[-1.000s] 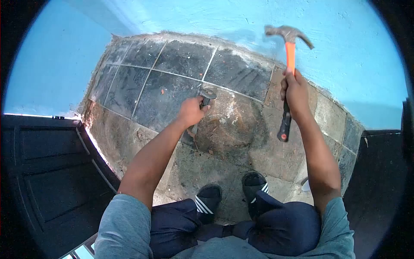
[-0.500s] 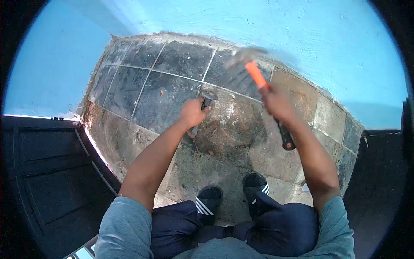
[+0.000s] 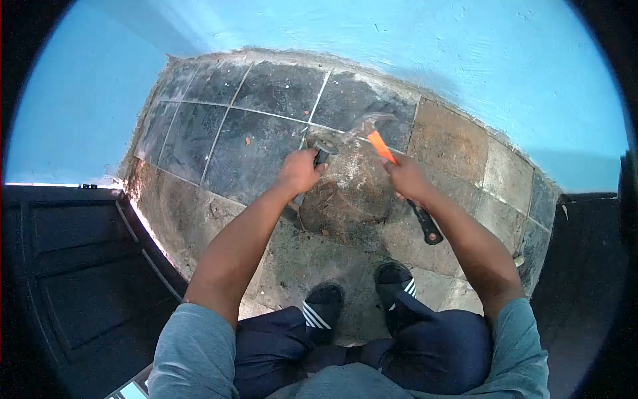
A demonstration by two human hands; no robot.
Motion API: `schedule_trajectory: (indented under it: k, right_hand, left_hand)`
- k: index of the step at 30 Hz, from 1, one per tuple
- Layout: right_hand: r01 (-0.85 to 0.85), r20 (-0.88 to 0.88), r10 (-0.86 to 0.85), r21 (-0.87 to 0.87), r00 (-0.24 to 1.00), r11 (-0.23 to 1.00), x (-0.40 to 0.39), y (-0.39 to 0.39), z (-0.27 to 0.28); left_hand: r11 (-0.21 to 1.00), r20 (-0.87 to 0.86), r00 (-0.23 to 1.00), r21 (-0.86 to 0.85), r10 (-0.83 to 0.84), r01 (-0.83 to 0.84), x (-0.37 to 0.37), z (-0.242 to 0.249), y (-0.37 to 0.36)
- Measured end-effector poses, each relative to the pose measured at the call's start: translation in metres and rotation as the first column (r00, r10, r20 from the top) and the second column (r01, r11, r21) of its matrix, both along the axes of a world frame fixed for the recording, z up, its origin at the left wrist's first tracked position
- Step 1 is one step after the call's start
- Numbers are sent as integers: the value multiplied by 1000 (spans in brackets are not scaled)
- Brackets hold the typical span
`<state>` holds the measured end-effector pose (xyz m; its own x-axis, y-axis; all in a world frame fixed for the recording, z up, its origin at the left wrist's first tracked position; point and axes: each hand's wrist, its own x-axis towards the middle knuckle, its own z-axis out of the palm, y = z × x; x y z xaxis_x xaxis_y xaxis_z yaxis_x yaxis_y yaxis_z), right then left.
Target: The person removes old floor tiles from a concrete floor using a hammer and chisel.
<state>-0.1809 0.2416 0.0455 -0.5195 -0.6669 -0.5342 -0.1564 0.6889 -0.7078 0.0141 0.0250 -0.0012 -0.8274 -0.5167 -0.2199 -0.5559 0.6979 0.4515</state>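
Observation:
My left hand (image 3: 299, 173) is wrapped around a dark chisel (image 3: 323, 157) with a wide round top, held at a slant over the floor. Its lower end shows partly below my fist, near the edge of a rough brown patch (image 3: 349, 199) where the tile surface is gone. In my right hand (image 3: 410, 179) is a claw hammer (image 3: 379, 144), gripped partway along its orange and black handle. The hammer head is just right of the chisel's top, with the claw pointing away to the right.
Dark floor tiles (image 3: 256, 154) with pale joints lie on the left and far side, brownish tiles (image 3: 446, 141) on the right. A blue wall (image 3: 425, 40) borders the far edge. Black panelled door (image 3: 100, 266) stands at left. My sandalled feet (image 3: 323, 309) are close below the patch.
The hammer has swung down and left, from near the wall to beside the chisel's top. My left hand keeps the chisel in nearly the same place.

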Motion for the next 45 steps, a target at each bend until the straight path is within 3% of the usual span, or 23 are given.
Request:
schedule_trajectory:
  k: [3, 6, 9, 10, 13, 15, 17, 18, 23, 28, 31, 32, 33, 36, 39, 42, 45]
  right_hand:
    - [69, 79, -70, 5, 994, 998, -18, 11, 16]
    - [225, -40, -232, -130, 972, 966, -38, 4, 27]
    - [409, 81, -408, -352, 909, 842, -53, -12, 39]
    - [415, -7, -456, -399, 890, 817, -47, -18, 46]
    - [183, -405, -287, -275, 868, 944, -38, -22, 1]
    - [-244, -555, 92, -205, 827, 948, -15, -16, -31]
    - [-37, -70, 29, -106, 997, 994, -5, -15, -31]
    - [43, 183, -39, -18, 982, 999, 0, -17, -20]
    - [69, -23, -70, -25, 997, 997, -42, -10, 24]
    - [418, -198, -487, -305, 851, 855, -64, -36, 45]
    - [254, -337, -373, -348, 864, 902, -38, -31, -9]
    - [77, -233, -111, -151, 966, 986, -27, -24, -11]
    - [-140, -71, 141, 22, 987, 990, -17, -20, -12]
    - [128, 210, -127, 6, 969, 992, 7, -16, -32]
    - [73, 70, -72, -11, 995, 997, -6, 5, -39]
    - [100, 69, -104, 51, 992, 994, -27, 5, -1]
    - [325, 2, -329, -155, 944, 933, -53, -3, -8]
  left_hand:
    - [1000, 4, 1000, -1, -4, 4, -1, 5, 0]
    - [1000, 52, 998, -3, -19, 19, -5, 3, -2]
    - [1000, 35, 999, 28, 6, -7, -6, -1, -1]
    - [1000, 15, 1000, 23, 7, -7, -6, -3, -1]
    - [1000, -26, 1000, 1, 9, -9, -6, -6, -2]
    - [1000, -17, 1000, -13, 3, -3, -7, -7, 0]
    - [1000, 25, 1000, -2, 19, -19, -10, -9, -1]
    - [1000, 48, 999, 5, 27, -27, -10, -10, -1]
    - [1000, 8, 1000, -9, 11, -10, -8, -19, -4]
    - [1000, 31, 1000, -19, -7, 8, -10, -18, -5]
    - [1000, 46, 999, -24, 5, -4, -13, -15, -5]
    - [1000, 47, 999, -23, 3, -1, -12, -17, -5]
    - [1000, 47, 999, -22, 0, 1, -12, -19, -6]
    - [1000, 97, 995, -18, 14, -12, -11, -23, -9]
    - [999, 95, 995, -43, 16, -12, -11, -28, -9]
    - [1000, 57, 998, -29, 8, -6, -9, -28, -10]
    - [999, 33, 999, -40, 9, -8, -8, -29, -10]
